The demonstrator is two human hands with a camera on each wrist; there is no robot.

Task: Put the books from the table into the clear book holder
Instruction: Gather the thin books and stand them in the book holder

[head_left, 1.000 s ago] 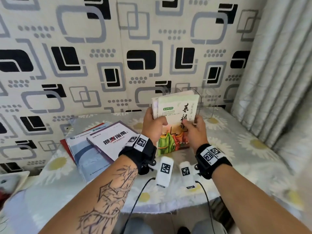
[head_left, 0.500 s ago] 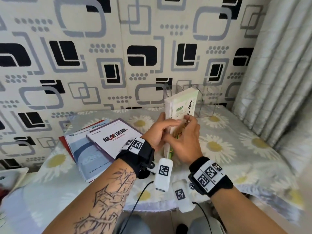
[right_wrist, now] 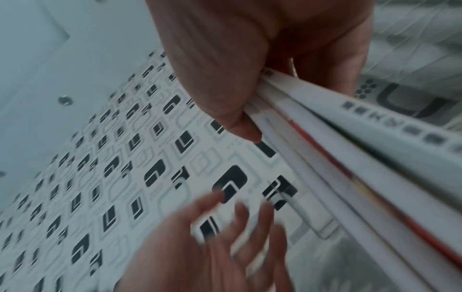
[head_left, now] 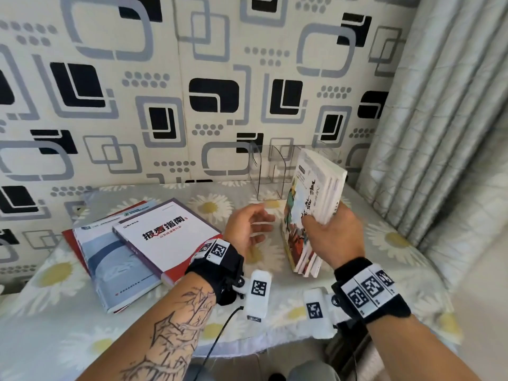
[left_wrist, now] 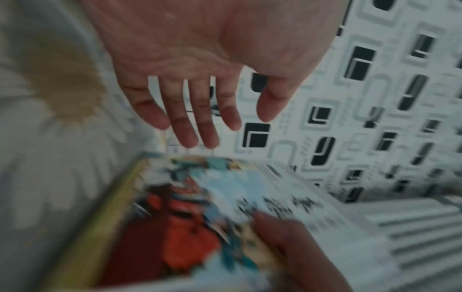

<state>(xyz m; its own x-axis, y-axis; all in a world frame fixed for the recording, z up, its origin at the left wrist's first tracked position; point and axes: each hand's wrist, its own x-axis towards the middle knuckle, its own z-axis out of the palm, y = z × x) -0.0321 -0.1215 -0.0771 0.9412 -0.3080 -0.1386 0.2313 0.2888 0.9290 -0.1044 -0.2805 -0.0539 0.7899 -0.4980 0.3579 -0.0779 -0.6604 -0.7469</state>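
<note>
The left hand (head_left: 248,229) has let go of the stack of books (head_left: 310,213) and now hangs with fingers spread just beside it. The right hand (head_left: 334,237) alone keeps its grip clasped on the stack, which has swung right and stands tilted on the worktop (head_left: 384,243), in front of the clear book holder (head_left: 270,171).

You have a bundle of thin paperbacks (head_left: 310,204) with colourful illustrated covers and white page edges standing on end, tilted to the right, right of centre on the table. Just behind it at the far edge stands the clear book holder (head_left: 270,171), upright, its dividers see-through. To the left, a stack of larger books (head_left: 132,251) lies flat, fanned, a white-covered one on top.
</note>
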